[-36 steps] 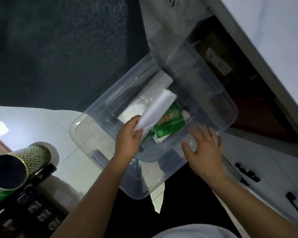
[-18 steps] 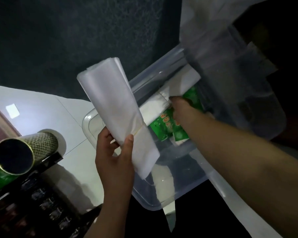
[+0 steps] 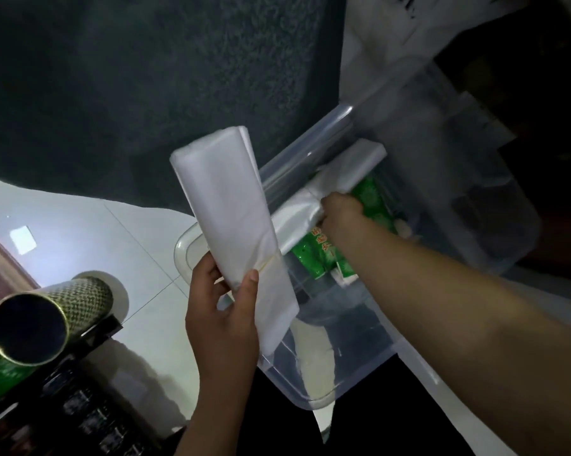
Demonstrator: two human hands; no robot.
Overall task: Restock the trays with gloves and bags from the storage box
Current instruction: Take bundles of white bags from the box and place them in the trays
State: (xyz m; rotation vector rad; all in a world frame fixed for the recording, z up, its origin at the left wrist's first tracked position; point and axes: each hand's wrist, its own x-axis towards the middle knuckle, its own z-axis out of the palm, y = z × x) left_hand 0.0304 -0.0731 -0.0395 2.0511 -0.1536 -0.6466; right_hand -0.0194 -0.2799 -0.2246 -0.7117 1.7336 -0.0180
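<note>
Left hand point(image 3: 223, 319) grips a bag bundle point(image 3: 231, 222) above the box point(image 3: 313, 149) rim; right hand point(image 3: 340, 213) grasps bags point(image 3: 343, 169) inside, beside green packets point(image 3: 313, 255), print unreadable.

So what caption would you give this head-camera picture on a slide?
Left hand holds a banded bundle of white plastic bags while the right hand grips another inside the clear plastic storage box.

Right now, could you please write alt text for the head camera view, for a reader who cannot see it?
A person's left hand holds up a folded bundle of white plastic bags while the right hand reaches into a clear plastic storage box, gripping another white bundle that lies on green packets. A gold-rimmed tube lies at lower left.
</note>
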